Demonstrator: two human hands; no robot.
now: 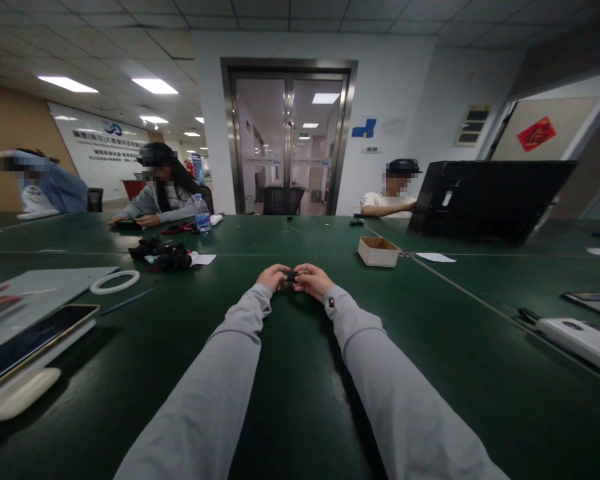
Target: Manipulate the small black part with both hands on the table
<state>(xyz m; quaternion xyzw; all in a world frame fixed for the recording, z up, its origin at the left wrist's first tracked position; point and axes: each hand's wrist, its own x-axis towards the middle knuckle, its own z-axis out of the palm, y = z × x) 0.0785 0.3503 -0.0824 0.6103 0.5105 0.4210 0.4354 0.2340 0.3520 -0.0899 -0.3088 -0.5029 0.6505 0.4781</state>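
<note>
Both my arms reach forward over the dark green table point(300, 373). Between my fingertips is a small black object point(291, 276), too small and too much covered to name. My left hand point(272, 277) pinches its left end. At the other end, my right hand point(314, 280) grips it with thumb and fingers. The object is held close to the tabletop; whether it touches the surface I cannot tell.
Ahead to the right stands an open wooden box point(379, 253). Left lie a bundle of black items point(163, 255), a white ring point(115, 282), a phone point(35, 340) and a laptop point(45, 283). A power strip point(585, 340) lies right, a monitor point(490, 200) beyond. Several people sit around.
</note>
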